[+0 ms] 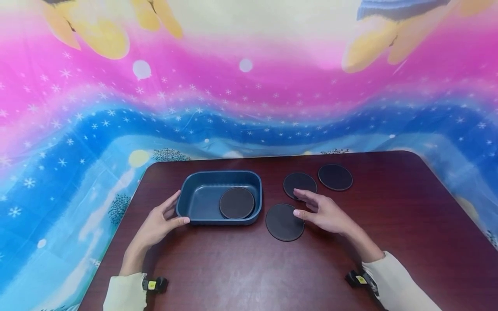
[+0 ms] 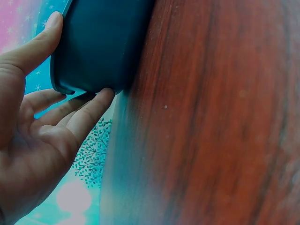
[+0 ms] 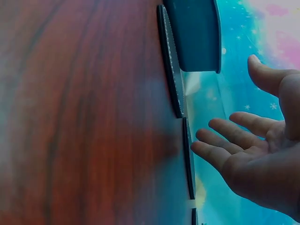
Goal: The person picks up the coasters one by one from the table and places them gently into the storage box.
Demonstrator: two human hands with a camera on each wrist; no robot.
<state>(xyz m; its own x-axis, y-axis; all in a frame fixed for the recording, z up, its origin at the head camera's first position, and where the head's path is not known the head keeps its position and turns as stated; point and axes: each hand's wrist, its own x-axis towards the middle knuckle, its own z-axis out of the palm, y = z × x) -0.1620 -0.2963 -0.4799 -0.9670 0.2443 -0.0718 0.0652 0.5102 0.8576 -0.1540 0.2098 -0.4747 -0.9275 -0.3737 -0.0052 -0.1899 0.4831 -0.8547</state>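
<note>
- Left hand (image 1: 154,224) grips the blue container (image 1: 200,199) by its left end, likely steadying it.
- Inner disc (image 1: 237,203) lies flat in the container's right half.
- Outer discs (image 1: 283,225), right of the container, lie unstacked, seemingly for easy reach.
- Right hand (image 1: 330,214), fingers apart, holds nothing.

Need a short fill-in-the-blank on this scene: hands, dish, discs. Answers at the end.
1. In the head view, the left hand grips the blue dish at its ____ end.
2. Inside the dish lies ____ dark disc.
3. On the table beside the dish lie ____ other discs.
4. The right hand holds ____.

Missing words: left; one; three; nothing.
</note>
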